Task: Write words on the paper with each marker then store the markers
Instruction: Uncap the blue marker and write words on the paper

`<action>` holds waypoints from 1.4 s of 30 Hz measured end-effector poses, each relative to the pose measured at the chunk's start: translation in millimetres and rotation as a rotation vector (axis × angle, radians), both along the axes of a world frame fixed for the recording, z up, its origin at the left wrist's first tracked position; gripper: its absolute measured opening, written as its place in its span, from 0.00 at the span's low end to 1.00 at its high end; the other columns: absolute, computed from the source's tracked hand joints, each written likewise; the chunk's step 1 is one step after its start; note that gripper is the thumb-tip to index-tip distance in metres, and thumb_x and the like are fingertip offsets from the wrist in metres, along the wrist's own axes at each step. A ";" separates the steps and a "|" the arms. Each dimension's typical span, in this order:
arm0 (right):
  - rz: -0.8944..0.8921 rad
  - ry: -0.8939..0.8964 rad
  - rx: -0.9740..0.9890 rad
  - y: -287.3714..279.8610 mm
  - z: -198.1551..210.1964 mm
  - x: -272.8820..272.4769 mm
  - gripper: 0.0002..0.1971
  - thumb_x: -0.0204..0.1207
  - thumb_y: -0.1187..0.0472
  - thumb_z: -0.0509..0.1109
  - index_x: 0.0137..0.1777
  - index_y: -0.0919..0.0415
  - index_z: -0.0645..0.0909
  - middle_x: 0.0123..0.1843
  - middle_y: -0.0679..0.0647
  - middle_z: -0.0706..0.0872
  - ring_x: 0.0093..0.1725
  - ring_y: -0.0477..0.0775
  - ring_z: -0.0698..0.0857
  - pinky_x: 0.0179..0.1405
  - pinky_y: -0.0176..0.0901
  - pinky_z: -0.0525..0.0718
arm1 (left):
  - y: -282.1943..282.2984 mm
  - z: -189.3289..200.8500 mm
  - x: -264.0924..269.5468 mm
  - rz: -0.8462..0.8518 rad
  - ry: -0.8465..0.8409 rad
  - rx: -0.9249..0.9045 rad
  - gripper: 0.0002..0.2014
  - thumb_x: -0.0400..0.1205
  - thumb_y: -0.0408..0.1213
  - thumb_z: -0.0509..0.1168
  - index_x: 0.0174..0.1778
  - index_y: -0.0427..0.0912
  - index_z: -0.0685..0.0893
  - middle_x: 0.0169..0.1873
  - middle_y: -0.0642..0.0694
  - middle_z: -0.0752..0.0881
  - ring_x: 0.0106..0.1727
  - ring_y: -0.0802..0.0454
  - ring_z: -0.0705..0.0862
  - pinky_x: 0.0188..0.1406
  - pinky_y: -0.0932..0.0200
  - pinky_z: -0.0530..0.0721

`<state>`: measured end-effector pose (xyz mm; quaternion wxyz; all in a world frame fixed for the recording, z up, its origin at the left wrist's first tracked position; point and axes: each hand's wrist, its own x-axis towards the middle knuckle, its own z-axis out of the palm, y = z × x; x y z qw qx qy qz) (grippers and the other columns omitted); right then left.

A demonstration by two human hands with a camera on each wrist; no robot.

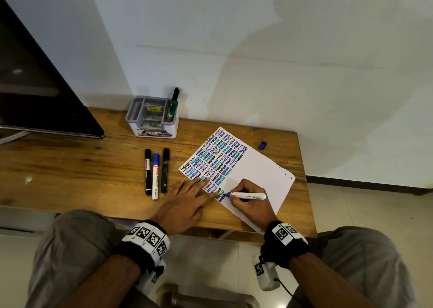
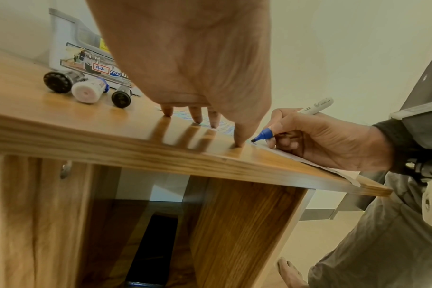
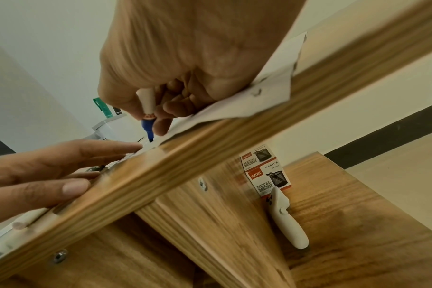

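A white paper [image 1: 260, 174] covered with rows of "HELLO" lies tilted on the wooden table [image 1: 82, 167]. My right hand [image 1: 248, 200] grips an uncapped blue marker [image 1: 248, 195], its tip [image 2: 255, 139] touching the paper's near left part. My left hand [image 1: 187, 202] lies flat with straight fingers [image 2: 197, 117] pressing the paper's left edge. Three capped markers lie side by side left of the paper: black [image 1: 147, 172], blue-capped white [image 1: 155, 176], black [image 1: 165, 169]. The blue cap [image 1: 263, 145] lies off the paper's far right.
A grey and white organiser [image 1: 152, 118] stands at the back near the wall, holding a green marker [image 1: 173, 108] and a black one [image 1: 175, 94]. A dark screen [image 1: 35, 85] stands at the left. Boxes [image 3: 266, 175] and a white tool [image 3: 286, 218] sit on the shelf below.
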<state>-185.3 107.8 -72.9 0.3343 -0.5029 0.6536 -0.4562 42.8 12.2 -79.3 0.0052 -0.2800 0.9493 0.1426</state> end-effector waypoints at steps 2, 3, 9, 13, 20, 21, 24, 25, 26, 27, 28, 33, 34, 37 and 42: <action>0.006 0.021 -0.001 -0.2 -0.5 -0.3 0.06 0.74 0.68 0.78 0.41 0.62 0.83 0.39 0.50 0.89 0.39 0.50 0.87 0.36 0.34 0.84 | 0.2 1.5 0.2 0.006 -0.005 0.007 0.27 0.85 0.50 0.53 0.82 0.67 0.59 0.87 0.51 0.56 0.87 0.48 0.52 0.82 0.35 0.54; 0.002 0.029 -0.002 -0.3 -1.0 -0.6 0.06 0.74 0.68 0.78 0.41 0.62 0.83 0.38 0.49 0.89 0.39 0.49 0.86 0.36 0.34 0.83 | 0.4 2.7 0.1 0.010 -0.007 0.012 0.27 0.84 0.51 0.50 0.82 0.67 0.59 0.87 0.51 0.56 0.87 0.48 0.52 0.82 0.35 0.54; -0.030 0.018 -0.001 -1.7 -2.7 -2.8 0.06 0.74 0.69 0.78 0.42 0.63 0.83 0.38 0.46 0.89 0.38 0.46 0.87 0.37 0.33 0.83 | 0.1 2.5 -0.1 0.011 -0.001 0.023 0.28 0.82 0.54 0.45 0.82 0.68 0.59 0.86 0.51 0.57 0.87 0.47 0.54 0.82 0.35 0.56; -0.013 0.033 0.000 -0.9 -1.0 -1.9 0.06 0.74 0.70 0.78 0.42 0.64 0.83 0.38 0.49 0.89 0.39 0.46 0.86 0.36 0.31 0.82 | -0.7 2.0 0.5 0.005 -0.004 0.021 0.28 0.84 0.52 0.49 0.82 0.67 0.59 0.87 0.51 0.56 0.87 0.47 0.53 0.82 0.35 0.55; -0.021 0.026 0.003 -0.7 0.6 -2.0 0.06 0.74 0.70 0.78 0.43 0.65 0.82 0.39 0.47 0.88 0.40 0.45 0.87 0.38 0.32 0.83 | 0.0 3.3 -0.2 -0.001 0.004 0.013 0.28 0.86 0.48 0.57 0.82 0.67 0.59 0.87 0.51 0.56 0.87 0.47 0.53 0.83 0.36 0.55; -0.016 0.021 0.008 -0.6 1.1 -1.9 0.06 0.75 0.70 0.78 0.43 0.65 0.83 0.39 0.48 0.89 0.40 0.44 0.87 0.38 0.32 0.83 | 0.1 3.9 -0.2 -0.002 0.007 0.007 0.28 0.86 0.48 0.57 0.82 0.67 0.59 0.86 0.51 0.57 0.87 0.47 0.54 0.82 0.36 0.55; -0.019 -0.027 0.055 -2.4 4.4 -2.9 0.05 0.75 0.71 0.78 0.43 0.66 0.84 0.39 0.49 0.89 0.40 0.43 0.87 0.38 0.32 0.83 | -0.2 5.1 -0.1 -0.001 0.004 0.012 0.28 0.86 0.48 0.57 0.82 0.67 0.59 0.87 0.51 0.56 0.87 0.47 0.53 0.83 0.36 0.54; -0.031 -0.087 0.072 -3.4 5.7 -5.2 0.04 0.76 0.71 0.77 0.43 0.67 0.84 0.39 0.52 0.90 0.40 0.44 0.87 0.38 0.33 0.83 | -0.6 5.2 -0.1 0.001 0.001 0.021 0.28 0.86 0.49 0.57 0.82 0.68 0.57 0.87 0.51 0.55 0.87 0.47 0.52 0.83 0.36 0.53; -0.045 -0.160 0.083 -4.1 7.7 -8.0 0.03 0.77 0.72 0.75 0.44 0.69 0.84 0.40 0.55 0.90 0.39 0.44 0.87 0.38 0.34 0.83 | -1.1 4.7 0.1 0.004 0.000 0.027 0.28 0.86 0.49 0.56 0.82 0.69 0.56 0.87 0.51 0.55 0.87 0.48 0.51 0.83 0.37 0.52; -0.062 -0.236 0.090 -4.4 10.7 -11.5 0.02 0.79 0.72 0.73 0.45 0.70 0.83 0.41 0.59 0.91 0.39 0.47 0.86 0.37 0.36 0.83 | -1.5 4.6 0.2 0.003 0.000 0.031 0.29 0.86 0.49 0.56 0.82 0.69 0.56 0.87 0.52 0.54 0.87 0.48 0.51 0.83 0.37 0.51; -0.086 -0.302 0.087 -4.8 14.7 -16.1 0.03 0.81 0.71 0.71 0.47 0.71 0.83 0.41 0.62 0.90 0.38 0.50 0.85 0.37 0.38 0.83 | -1.8 4.6 0.1 0.000 0.000 0.035 0.29 0.86 0.49 0.56 0.82 0.69 0.56 0.87 0.52 0.54 0.87 0.48 0.51 0.84 0.37 0.51; -0.267 -0.310 0.007 -17.6 46.7 -48.5 0.09 0.87 0.58 0.66 0.61 0.62 0.82 0.44 0.61 0.91 0.36 0.52 0.84 0.34 0.40 0.83 | -2.8 5.2 -1.1 0.007 -0.007 0.033 0.28 0.86 0.50 0.56 0.82 0.70 0.55 0.87 0.54 0.52 0.87 0.50 0.49 0.83 0.41 0.48; -0.300 -0.214 -0.026 -23.0 51.2 -58.2 0.09 0.87 0.57 0.66 0.61 0.59 0.82 0.44 0.58 0.92 0.37 0.51 0.86 0.34 0.41 0.83 | -2.8 5.6 -1.0 0.011 -0.007 0.034 0.28 0.86 0.50 0.56 0.82 0.70 0.55 0.87 0.54 0.52 0.87 0.50 0.49 0.83 0.42 0.47; -0.319 0.145 -0.073 -41.7 54.5 -88.1 0.07 0.86 0.62 0.69 0.62 0.55 0.82 0.48 0.45 0.88 0.48 0.51 0.88 0.44 0.42 0.85 | -2.0 8.1 -0.7 0.010 0.015 0.038 0.27 0.84 0.53 0.50 0.82 0.69 0.57 0.87 0.54 0.54 0.87 0.50 0.52 0.82 0.42 0.50; -0.290 0.355 0.053 -75.2 55.9 -108.9 0.21 0.74 0.67 0.79 0.66 0.62 0.79 0.48 0.41 0.80 0.49 0.52 0.83 0.43 0.29 0.77 | -1.4 6.8 -0.2 0.020 0.021 0.082 0.31 0.80 0.55 0.43 0.84 0.66 0.54 0.87 0.56 0.53 0.87 0.52 0.51 0.83 0.43 0.50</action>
